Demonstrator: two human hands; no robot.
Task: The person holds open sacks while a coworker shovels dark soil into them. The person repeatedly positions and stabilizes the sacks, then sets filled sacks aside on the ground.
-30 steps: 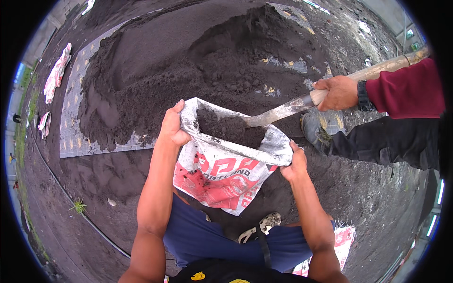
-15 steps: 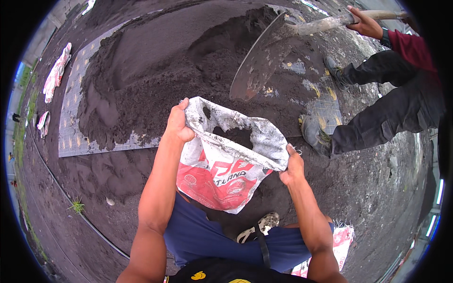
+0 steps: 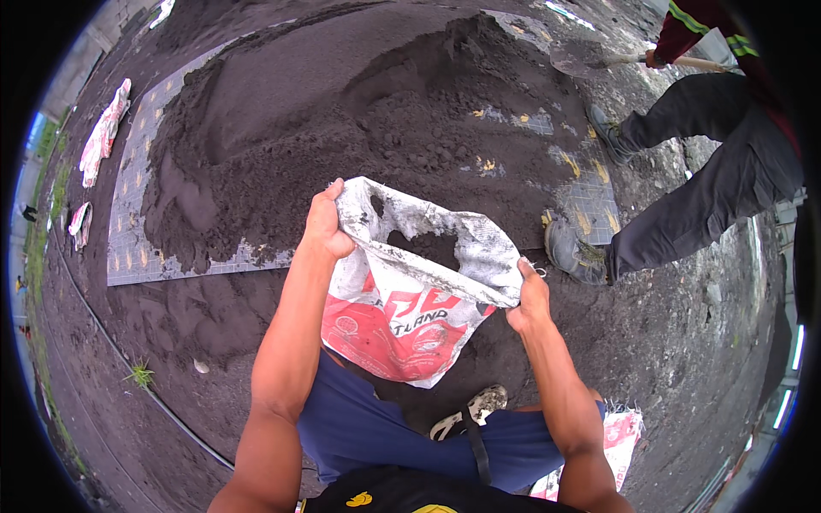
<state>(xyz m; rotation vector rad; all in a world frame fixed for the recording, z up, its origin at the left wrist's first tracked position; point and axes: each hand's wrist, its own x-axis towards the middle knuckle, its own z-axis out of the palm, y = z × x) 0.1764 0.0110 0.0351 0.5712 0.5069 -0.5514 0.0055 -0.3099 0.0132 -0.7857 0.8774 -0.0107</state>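
This was a rough outdoor work yard, much like a building site. A broad heap of dark sand (image 3: 282, 120) lay on a grey patterned sheet (image 3: 128, 218) spread over bare ground (image 3: 218, 321). To the right of the heap, a co-worker (image 3: 744, 162) in dusty boots (image 3: 571, 255) gripped a shovel (image 3: 581, 58). Left of it lay crumpled red-and-white sacks (image 3: 104, 137) and, farther out, some grass (image 3: 60, 184); a hose (image 3: 154, 394) crossed the ground on that side too.

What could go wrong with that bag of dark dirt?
The left hand and right hand grip the rim of the bag: if either slipped, the mouth might fold and dark dirt could spill. Also, the other person's hand holds a shovel; if it swung close, it might knock the bag.
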